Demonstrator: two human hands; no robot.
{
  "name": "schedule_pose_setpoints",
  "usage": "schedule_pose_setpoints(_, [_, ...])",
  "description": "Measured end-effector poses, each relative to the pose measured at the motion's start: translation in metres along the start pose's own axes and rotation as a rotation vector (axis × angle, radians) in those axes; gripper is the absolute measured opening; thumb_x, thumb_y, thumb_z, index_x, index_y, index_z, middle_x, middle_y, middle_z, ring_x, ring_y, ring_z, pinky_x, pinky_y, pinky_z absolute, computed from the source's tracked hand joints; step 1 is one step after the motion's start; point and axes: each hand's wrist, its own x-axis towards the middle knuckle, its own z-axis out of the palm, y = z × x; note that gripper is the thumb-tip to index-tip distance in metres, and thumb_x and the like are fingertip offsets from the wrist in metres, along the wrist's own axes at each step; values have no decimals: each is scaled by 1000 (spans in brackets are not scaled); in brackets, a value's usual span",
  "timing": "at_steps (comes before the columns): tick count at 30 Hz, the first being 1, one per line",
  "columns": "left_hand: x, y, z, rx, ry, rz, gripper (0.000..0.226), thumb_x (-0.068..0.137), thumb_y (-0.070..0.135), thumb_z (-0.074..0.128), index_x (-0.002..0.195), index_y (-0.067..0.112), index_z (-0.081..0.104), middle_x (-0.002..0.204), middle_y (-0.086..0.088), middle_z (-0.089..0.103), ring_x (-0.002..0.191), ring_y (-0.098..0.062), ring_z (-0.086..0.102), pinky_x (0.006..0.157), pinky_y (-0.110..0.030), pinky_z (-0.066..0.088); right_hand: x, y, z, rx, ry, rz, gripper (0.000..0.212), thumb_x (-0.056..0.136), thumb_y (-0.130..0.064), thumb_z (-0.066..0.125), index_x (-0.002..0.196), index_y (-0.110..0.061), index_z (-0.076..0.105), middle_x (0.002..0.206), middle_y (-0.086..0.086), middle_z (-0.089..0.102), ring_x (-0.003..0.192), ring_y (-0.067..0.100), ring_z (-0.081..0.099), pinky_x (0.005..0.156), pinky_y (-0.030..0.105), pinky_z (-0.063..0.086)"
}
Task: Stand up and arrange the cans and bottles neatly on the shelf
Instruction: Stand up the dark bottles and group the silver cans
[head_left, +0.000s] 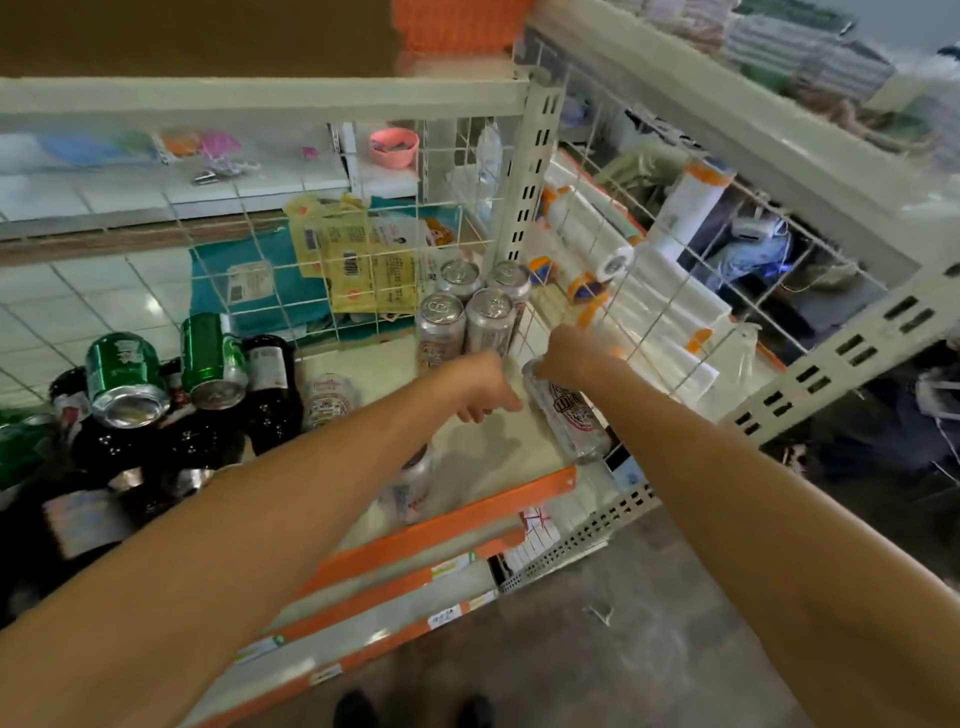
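Observation:
Several silver cans (470, 304) stand upright in the back right corner of the shelf (483, 457). My right hand (571, 353) grips the top of another silver can (571, 415), which leans tilted beside the wire side panel. My left hand (480, 387) hovers just left of that can with fingers loosely curled, holding nothing. A silver can (327, 400) stands further left, and one more silver can (410, 483) lies partly hidden under my left forearm. Two green cans (127, 376) lie tipped on dark bottles (270, 389) at the left.
A wire grid (322, 244) backs the shelf, with yellow packets (358, 254) behind it. White rolls (649, 291) fill the neighbouring shelf to the right. An orange price rail (441, 525) edges the shelf front. My shoes (415, 709) stand on grey floor below.

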Motion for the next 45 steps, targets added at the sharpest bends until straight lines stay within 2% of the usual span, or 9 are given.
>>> schedule_pose_setpoints(6, [14,6,64,26,-8,-67,27,88,28,67,79,3,62,75,-12,64,60,-22,59,53,-28,48,13,8,40,-51,-10,-50,30,96,-18,49,124,-9,58,126,11,59,118,31,57,83,37,44])
schedule_pose_setpoints(11, [27,5,89,-51,17,-104,37,88,37,69,83,1,61,81,-9,59,76,-25,64,56,-27,41,28,6,43,-51,71,-30,30,91,-20,59,118,-8,60,122,15,62,114,32,59,76,32,39])
schedule_pose_setpoints(14, [33,2,98,-131,77,-118,39,84,40,73,71,8,55,77,-7,60,67,-19,57,51,-26,38,37,8,41,-42,35,-25,32,90,-21,58,119,-7,60,124,18,58,116,33,56,80,35,47])
schedule_pose_setpoints(19, [38,-2,104,-231,118,-105,50,80,43,77,104,1,66,103,-13,70,100,-27,66,70,-28,44,45,10,36,-25,11,-26,15,87,-14,60,99,-6,58,114,15,62,107,32,60,72,34,47])
schedule_pose_setpoints(23, [41,-4,104,-268,95,-103,36,81,38,78,96,8,64,89,-6,65,87,-21,63,65,-26,42,43,1,37,-97,19,-29,35,90,-21,61,122,-8,57,129,19,51,117,32,53,83,39,50])
schedule_pose_setpoints(29, [40,-5,101,-260,83,-106,36,82,40,77,90,9,59,83,-4,62,81,-19,59,54,-25,38,44,5,39,-79,26,-23,46,87,-25,67,126,-7,52,128,17,49,111,32,57,77,38,47])
schedule_pose_setpoints(36, [40,-3,105,-275,122,-32,57,76,46,80,118,10,65,112,-6,69,111,-25,63,78,-24,44,38,-3,64,-130,52,-66,43,76,-51,67,100,-17,57,109,5,64,114,30,55,90,36,42])
schedule_pose_setpoints(42, [37,1,111,-344,160,-36,33,82,41,76,99,14,66,96,-5,68,91,-22,64,72,-28,47,20,-1,38,-160,31,-95,35,75,-47,72,80,-17,54,90,2,59,97,25,58,77,33,48])
schedule_pose_setpoints(45, [37,2,110,-376,151,-63,44,84,45,73,97,3,67,88,-9,68,82,-24,64,63,-28,42,8,12,5,-104,61,-101,37,78,-43,72,74,-15,48,78,0,54,80,22,58,60,29,43])
